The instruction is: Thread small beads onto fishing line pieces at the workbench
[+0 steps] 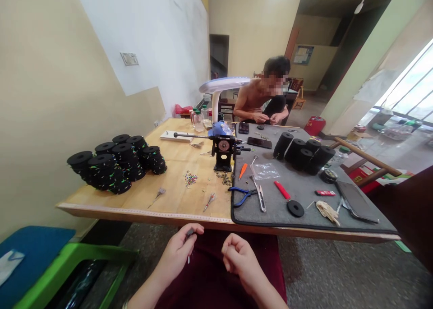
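Both of my hands hover over my lap, just below the front edge of the wooden table (142, 209). My left hand (179, 250) pinches a small dark piece (190, 232) between thumb and fingers, with a thin pale stick hanging beneath it. Beside it, my right hand (238, 257) is curled closed; what it holds, if anything, is too small to see. A winding machine with a blue top (223, 149) stands on the table ahead, its crank rod pointing left.
Stacks of black spools (115, 162) sit at the table's left; more black rolls (304, 153) lie on a grey mat (304, 209) with pliers (243, 195), scissors, a red-handled tool and phones. A person works at the far end beside a lamp (223, 85). A green-and-blue stool (50, 255) stands at the left.
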A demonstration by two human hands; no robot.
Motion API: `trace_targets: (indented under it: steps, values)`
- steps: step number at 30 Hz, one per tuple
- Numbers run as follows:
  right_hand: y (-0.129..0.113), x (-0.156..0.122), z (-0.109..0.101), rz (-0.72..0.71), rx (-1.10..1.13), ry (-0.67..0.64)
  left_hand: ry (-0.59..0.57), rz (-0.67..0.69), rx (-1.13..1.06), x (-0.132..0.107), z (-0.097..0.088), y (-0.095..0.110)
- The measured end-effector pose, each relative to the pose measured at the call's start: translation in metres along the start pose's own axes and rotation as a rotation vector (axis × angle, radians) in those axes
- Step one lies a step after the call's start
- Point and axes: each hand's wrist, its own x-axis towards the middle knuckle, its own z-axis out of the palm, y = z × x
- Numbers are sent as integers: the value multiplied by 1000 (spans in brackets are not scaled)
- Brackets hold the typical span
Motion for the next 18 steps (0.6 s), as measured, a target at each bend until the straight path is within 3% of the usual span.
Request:
trace_targets:
  steps: [8, 14, 18]
  values:
    - [-3, -2, 0, 10, 48, -86, -184, -43, -78, -5, 17, 6]
    - [-4, -2, -3, 14, 7, -130, -156, -27, -41, 1, 26, 17]
    - [-9, -1, -9, -56, -187, -102, -115, 26, 55, 3, 24, 17]
